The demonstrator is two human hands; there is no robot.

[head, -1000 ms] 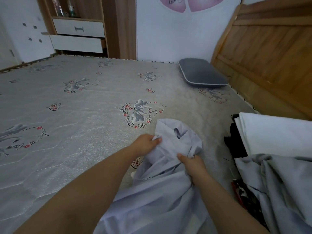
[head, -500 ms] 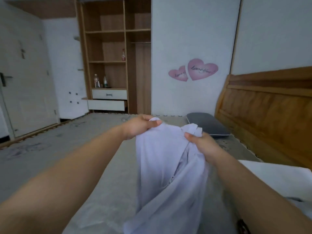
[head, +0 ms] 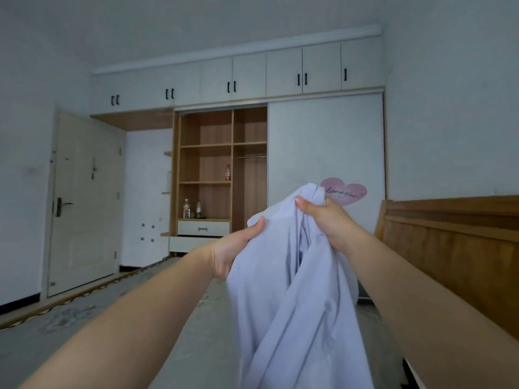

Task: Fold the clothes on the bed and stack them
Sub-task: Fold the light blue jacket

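Head view: I see both arms stretched forward over the bed (head: 202, 327), holding one pale lilac garment (head: 292, 290) up in the air
Left hand (head: 233, 248): fingers curled round a bunched edge of the garment, thumb laid on top of the cloth, gripping it on the left side
Right hand (head: 323, 217): thumb and curled fingers pinch the top of the garment, higher than the left hand
Garment position: it hangs in long loose folds from both grips and runs off the bottom of the frame; whether its lower end touches the bed, I cannot tell
Step in hand: I judge this to be the lifting and shaking-out of one piece before any fold is made; no neat fold shows in it yet
Next move calls for: I would need to find the shoulders or a straight hem, spread the hands apart so the cloth opens flat, then lay it on the bed to fold; bunched as it is, I expect the limp cloth to twist if it is lowered like this
Count, clothes: one garment in view; no stack in sight
Count, hands: two, both on the garment
Count, other: one wooden headboard (head: 455, 248) at right, one open wardrobe (head: 222, 164) behind, three bottles on its shelves, one door (head: 84, 203) at left
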